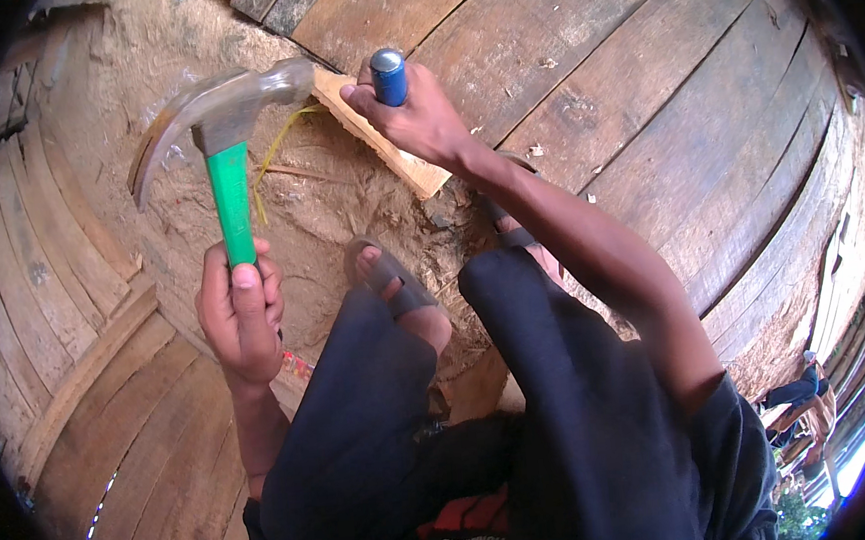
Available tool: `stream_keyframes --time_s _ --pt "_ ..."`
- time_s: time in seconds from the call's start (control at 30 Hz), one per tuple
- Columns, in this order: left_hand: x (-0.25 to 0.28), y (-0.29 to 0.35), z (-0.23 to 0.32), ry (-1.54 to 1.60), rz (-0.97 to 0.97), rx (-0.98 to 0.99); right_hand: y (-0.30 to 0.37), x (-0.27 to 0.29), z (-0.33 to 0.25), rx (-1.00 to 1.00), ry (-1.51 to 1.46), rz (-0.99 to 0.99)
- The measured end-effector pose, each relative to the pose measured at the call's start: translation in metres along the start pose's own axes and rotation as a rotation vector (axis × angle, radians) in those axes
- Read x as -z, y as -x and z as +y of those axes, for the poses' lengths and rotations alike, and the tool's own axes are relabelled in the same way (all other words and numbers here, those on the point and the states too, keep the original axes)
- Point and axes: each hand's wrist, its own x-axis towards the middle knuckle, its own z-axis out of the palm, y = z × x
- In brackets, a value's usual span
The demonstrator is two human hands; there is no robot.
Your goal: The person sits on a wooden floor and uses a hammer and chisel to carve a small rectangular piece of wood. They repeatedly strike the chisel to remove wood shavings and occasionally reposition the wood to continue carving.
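Observation:
My left hand [243,308] is closed around the green grip of a claw hammer [232,199], held upright in front of me. The hammer's metal head is at the top, its curved claw pointing left and its striking face to the right. My right hand [411,111] is wrapped around a blue handle with a metal cap, which looks like a chisel [390,80]; its blade is hidden beneath the fist. Under that hand lies a pale block of cut wood [384,153], set at a slant by the edge of the planks. The hammer's face appears close to the block's far end.
Wide wooden planks [620,86] spread to the right, with wood chips on them. Sawdust [298,214] covers the ground ahead, where a yellow strip [279,155] lies. More boards [155,460] are at the left. My sandalled foot [393,283] is below. Another person [811,399] is far off at lower right.

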Motion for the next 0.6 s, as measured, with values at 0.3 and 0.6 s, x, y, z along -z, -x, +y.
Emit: stream_keyframes --time_s 0.3,0.6 --pt "0.001 0.001 0.016 -0.488 0.008 -0.095 0.006 -0.006 -0.006 0.117 0.158 -0.213" --pt "0.002 0.004 0.022 -0.179 0.131 0.037 -0.004 -0.005 -0.009 0.119 0.076 -0.098"
